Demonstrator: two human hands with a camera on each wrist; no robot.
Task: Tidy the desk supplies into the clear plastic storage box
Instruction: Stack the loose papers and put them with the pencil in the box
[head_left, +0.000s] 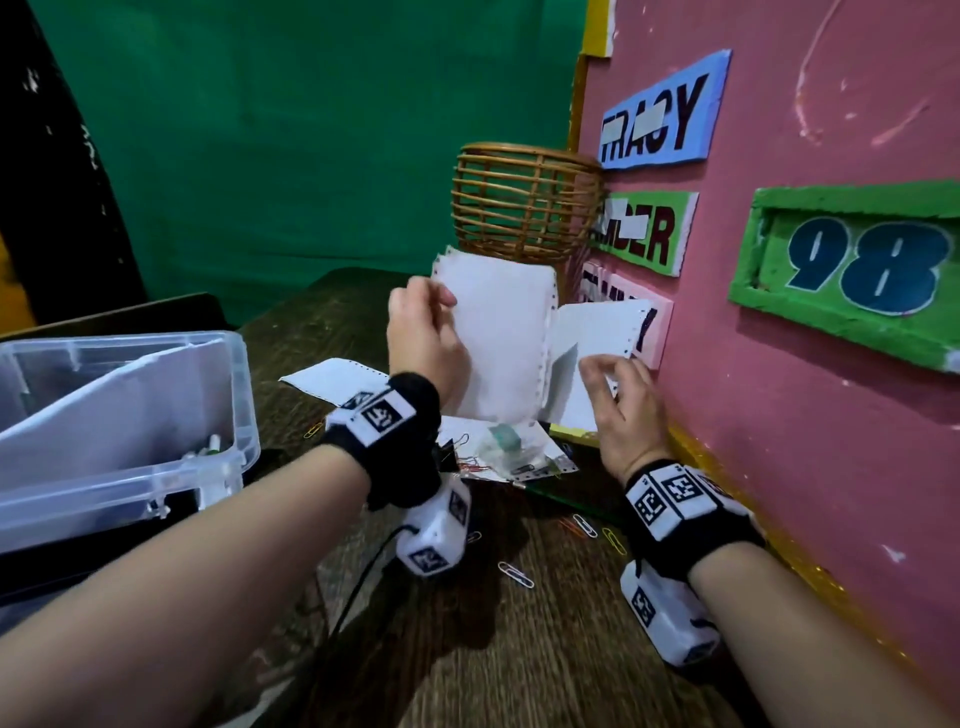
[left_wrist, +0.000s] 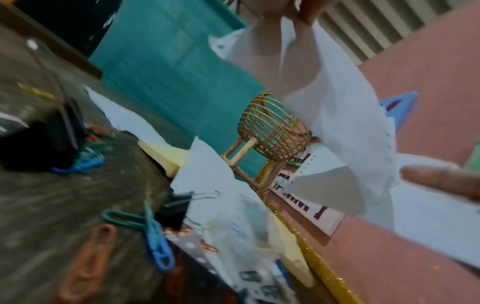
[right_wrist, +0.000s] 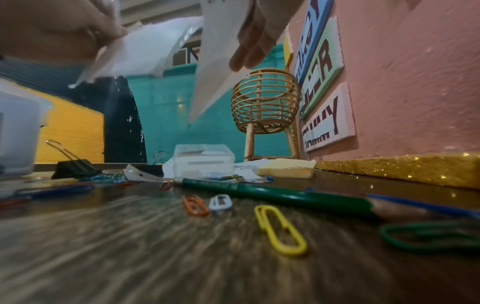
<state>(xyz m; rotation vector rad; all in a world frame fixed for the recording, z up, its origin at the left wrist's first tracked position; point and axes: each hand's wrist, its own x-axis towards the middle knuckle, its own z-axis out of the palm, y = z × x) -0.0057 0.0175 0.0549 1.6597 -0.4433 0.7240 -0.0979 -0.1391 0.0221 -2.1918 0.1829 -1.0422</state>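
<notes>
My left hand (head_left: 441, 301) grips a white perforated-edge sheet (head_left: 498, 332) by its left edge and holds it upright above the desk. My right hand (head_left: 602, 366) pinches the lower edge of a second white sheet (head_left: 587, 332) just to the right; the two sheets overlap in the middle. The right wrist view has both sheets (right_wrist: 215, 82) raised over the clutter. The clear plastic storage box (head_left: 244, 395) stands at the left with a sheet of paper and small items inside. Loose supplies lie below the hands: a green pencil (right_wrist: 272, 195), coloured paper clips (right_wrist: 280, 232), a black binder clip (right_wrist: 75, 166).
A wicker basket on legs (head_left: 524, 202) stands behind the sheets against the pink board (head_left: 779, 415) along the right. A small clear case (right_wrist: 205, 162), yellow sticky notes (right_wrist: 285, 169) and more paper (head_left: 332, 379) lie on the dark wooden desk (head_left: 519, 649).
</notes>
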